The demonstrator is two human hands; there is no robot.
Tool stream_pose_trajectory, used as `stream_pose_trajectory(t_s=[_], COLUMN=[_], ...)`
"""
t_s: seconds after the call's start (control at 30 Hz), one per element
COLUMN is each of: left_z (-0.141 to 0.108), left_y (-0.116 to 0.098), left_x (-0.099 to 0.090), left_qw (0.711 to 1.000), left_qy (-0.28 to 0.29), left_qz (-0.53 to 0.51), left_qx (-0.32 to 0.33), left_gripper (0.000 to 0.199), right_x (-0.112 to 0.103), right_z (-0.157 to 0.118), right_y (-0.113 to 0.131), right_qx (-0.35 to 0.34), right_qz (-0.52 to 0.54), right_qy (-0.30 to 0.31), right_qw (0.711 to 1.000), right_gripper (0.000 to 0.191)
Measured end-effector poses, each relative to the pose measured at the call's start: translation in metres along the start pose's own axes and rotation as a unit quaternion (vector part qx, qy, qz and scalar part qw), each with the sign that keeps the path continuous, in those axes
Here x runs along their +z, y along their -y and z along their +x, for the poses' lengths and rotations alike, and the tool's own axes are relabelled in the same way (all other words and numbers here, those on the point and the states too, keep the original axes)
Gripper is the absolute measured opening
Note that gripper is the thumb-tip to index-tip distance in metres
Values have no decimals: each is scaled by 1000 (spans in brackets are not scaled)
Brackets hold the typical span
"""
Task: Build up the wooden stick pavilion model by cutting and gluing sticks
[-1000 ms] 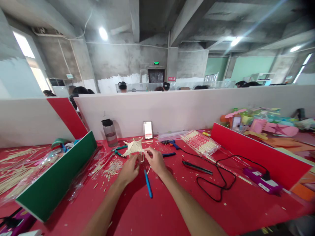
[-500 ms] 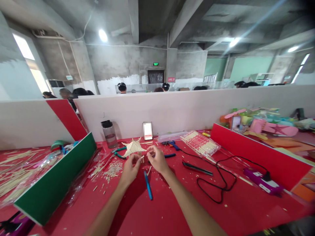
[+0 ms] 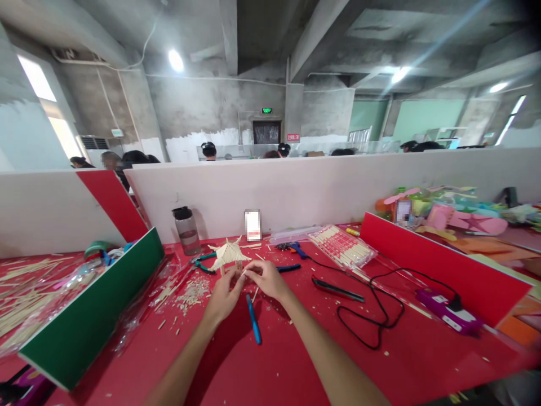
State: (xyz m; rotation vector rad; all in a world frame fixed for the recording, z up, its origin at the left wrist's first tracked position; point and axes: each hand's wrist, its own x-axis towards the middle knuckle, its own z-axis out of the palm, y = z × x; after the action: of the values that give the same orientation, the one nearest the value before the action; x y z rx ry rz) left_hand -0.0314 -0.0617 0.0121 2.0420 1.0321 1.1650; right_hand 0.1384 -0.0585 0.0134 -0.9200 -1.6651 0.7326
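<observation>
My left hand (image 3: pixel 225 290) is closed in a pinch on a small pale wooden stick (image 3: pixel 244 272). From the other side my right hand (image 3: pixel 269 281) brings its pinched fingertips together on the same bit of wood; the fingers hide most of it. Just behind the hands stands a little pavilion-like model (image 3: pixel 229 255) of wooden sticks, with a star-shaped, pointed roof. Its lower part is partly hidden by my left hand. A blue pen (image 3: pixel 254 320) lies on the red table (image 3: pixel 291 361) below the hands.
Green-handled pliers (image 3: pixel 204 265), stick offcuts (image 3: pixel 192 293) and a bottle (image 3: pixel 186 231) are to the left. Rightward lie a blue glue gun (image 3: pixel 298 249), dark-handled pliers (image 3: pixel 289 268), a black utility knife (image 3: pixel 338 289), packed sticks (image 3: pixel 342 246) and a cable. A phone (image 3: pixel 253 225) leans against the partition.
My right hand has come down and to the left, so its fingertips now meet those of my left hand at the small stick. The model has stayed in place.
</observation>
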Motion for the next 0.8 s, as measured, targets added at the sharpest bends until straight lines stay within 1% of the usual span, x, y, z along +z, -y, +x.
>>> stream_pose_trajectory(t_s=[0.07,0.2,0.27,0.33,0.4,0.47,0.5,0.57,0.63,0.7,0.8], left_z=[0,1,1,2,2,2,2,2,2,3,3], left_y=[2,6,7,7,6,6,6,7,7,8,10], left_x=[-2,-5,-5,-4,-3,-1,0,1,2,1,0], left_qw=[1000,999,999,999,1000,1000,999,998,997,997,998], left_qy=[18,34,33,24,19,17,15,8,4,5,10], left_qz=[18,42,36,22,1,-23,-35,-55,-69,-73,-57], left_qx=[2,7,4,-3,-7,-11,-13,-17,-24,-29,-27], left_gripper=[31,34,35,35,36,37,38,39,40,40,39], right_x=[0,-1,-8,-22,-41,-58,-64,-69,-67,-59,-52], right_z=[0,1,0,-5,-15,-29,-36,-48,-53,-50,-41], right_y=[0,-1,-1,0,0,-2,-5,-10,-17,-23,-29], right_qx=[5,11,18,36,60,85,120,186,233,239,208], right_qz=[-10,-18,-41,-103,-211,-311,-354,-413,-431,-434,-427], right_qy=[6,26,43,46,23,28,31,66,114,136,134], right_qw=[1000,999,998,993,975,946,927,889,864,858,870], right_gripper=[11,11,13,20,29,51,66,91,104,107,103])
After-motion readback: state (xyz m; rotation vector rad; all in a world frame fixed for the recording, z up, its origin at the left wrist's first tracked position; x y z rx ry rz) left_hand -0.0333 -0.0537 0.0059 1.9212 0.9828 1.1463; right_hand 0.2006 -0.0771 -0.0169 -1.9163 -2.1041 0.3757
